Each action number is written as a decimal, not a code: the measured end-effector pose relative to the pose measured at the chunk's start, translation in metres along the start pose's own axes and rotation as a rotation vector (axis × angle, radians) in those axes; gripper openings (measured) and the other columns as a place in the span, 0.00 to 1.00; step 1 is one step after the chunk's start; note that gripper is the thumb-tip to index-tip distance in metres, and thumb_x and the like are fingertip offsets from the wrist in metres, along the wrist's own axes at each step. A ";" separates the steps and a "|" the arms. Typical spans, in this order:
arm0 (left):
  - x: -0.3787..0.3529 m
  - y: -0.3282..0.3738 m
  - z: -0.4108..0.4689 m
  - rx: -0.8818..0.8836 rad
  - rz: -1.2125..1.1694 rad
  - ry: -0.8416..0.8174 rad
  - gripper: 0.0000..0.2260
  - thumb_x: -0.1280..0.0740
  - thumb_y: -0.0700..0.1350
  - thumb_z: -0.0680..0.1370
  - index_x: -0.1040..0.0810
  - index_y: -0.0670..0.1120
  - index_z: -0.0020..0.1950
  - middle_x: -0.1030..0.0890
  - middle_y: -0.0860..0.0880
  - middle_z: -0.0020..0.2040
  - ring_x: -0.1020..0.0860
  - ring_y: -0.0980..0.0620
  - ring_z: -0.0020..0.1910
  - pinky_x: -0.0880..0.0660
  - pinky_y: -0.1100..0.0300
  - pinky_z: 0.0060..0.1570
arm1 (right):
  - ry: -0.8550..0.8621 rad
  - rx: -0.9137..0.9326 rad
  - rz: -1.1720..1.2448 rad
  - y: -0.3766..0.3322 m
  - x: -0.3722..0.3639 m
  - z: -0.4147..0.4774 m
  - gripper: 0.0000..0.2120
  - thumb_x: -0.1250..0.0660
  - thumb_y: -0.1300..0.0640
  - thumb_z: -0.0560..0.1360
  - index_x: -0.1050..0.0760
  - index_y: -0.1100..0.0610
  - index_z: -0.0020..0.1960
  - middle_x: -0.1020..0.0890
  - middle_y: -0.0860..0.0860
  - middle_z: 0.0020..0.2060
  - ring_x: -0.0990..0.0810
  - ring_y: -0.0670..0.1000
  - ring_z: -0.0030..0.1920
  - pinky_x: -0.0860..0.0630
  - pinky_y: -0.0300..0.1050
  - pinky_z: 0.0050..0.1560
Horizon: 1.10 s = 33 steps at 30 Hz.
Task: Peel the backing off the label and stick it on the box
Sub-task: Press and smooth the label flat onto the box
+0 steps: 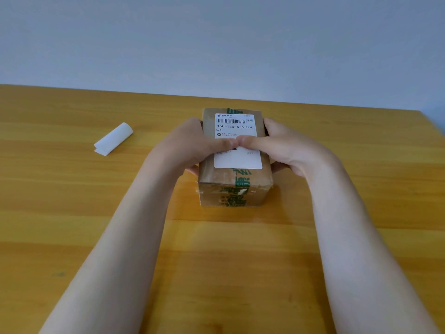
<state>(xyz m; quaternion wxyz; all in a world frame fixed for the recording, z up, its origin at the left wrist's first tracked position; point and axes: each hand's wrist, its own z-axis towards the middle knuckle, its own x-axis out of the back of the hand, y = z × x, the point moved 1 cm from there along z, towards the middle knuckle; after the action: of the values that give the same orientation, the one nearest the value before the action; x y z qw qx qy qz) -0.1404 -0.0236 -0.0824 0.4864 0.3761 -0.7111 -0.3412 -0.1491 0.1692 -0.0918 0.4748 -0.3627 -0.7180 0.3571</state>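
Two bare forearms come in from the near edge of the wooden table (72, 189) and meet at the cardboard box (234, 186), which sits on the tabletop in the middle of the view. The box's near end face shows a strip of green-printed tape (237, 191) running up over its top edge, with clear tape across the seam.

The shipping label (237, 141) lies flat on the top face of the box, white, with a barcode and a line of digits toward its far end (the smaller print is too blurred to read). Its near edge stops short of the box's near edge, so the green tape shows between them.

The left hand (192, 145) wraps the box's left side, fingers tucked down along that side, thumb laid across the label. The right hand (286, 145) mirrors it on the box's right side, thumb also lying on the label. The two thumb tips touch each other at about the middle of the label, pressing on it. Both hands are thus closed around the box, gripping it between them.

Well to the left of the box, apart from both hands, a piece of curled white backing paper (113, 139) lies on the table, rolled loosely on itself.

Beyond the box the table ends at a plain pale wall (216, 44).
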 end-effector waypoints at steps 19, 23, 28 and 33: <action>0.018 -0.006 -0.010 -0.082 0.074 -0.376 0.21 0.20 0.44 0.72 0.22 0.63 0.58 0.13 0.64 0.52 0.14 0.60 0.52 0.16 0.50 0.54 | -0.290 0.063 -0.045 0.022 0.019 -0.001 0.62 0.12 0.45 0.53 0.38 0.42 0.82 0.21 0.42 0.72 0.24 0.47 0.73 0.26 0.56 0.75; 0.005 0.000 -0.006 -0.008 0.068 -0.109 0.14 0.21 0.52 0.73 0.25 0.56 0.50 0.14 0.57 0.44 0.14 0.57 0.42 0.14 0.55 0.38 | -0.089 -0.023 -0.050 0.017 0.009 0.004 0.75 0.14 0.29 0.41 0.41 0.42 0.83 0.20 0.42 0.70 0.20 0.53 0.69 0.22 0.62 0.68; 0.000 -0.005 0.003 0.096 0.127 0.105 0.27 0.25 0.62 0.73 0.30 0.49 0.61 0.17 0.52 0.49 0.15 0.52 0.42 0.15 0.53 0.34 | 0.070 -0.027 0.018 0.011 0.002 0.005 0.45 0.16 0.38 0.63 0.34 0.42 0.74 0.18 0.41 0.58 0.14 0.48 0.56 0.15 0.53 0.53; -0.006 -0.007 0.011 0.064 0.169 0.257 0.24 0.29 0.66 0.75 0.28 0.48 0.56 0.18 0.52 0.45 0.17 0.52 0.40 0.23 0.57 0.29 | 0.169 -0.028 0.012 0.009 -0.002 0.006 0.36 0.18 0.36 0.67 0.29 0.45 0.69 0.14 0.44 0.53 0.12 0.48 0.49 0.14 0.52 0.50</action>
<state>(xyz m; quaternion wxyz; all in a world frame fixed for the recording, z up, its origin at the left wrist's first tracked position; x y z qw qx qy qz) -0.1479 -0.0201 -0.0946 0.5882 0.3706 -0.6826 -0.2252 -0.1528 0.1709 -0.1020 0.5265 -0.4024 -0.6780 0.3182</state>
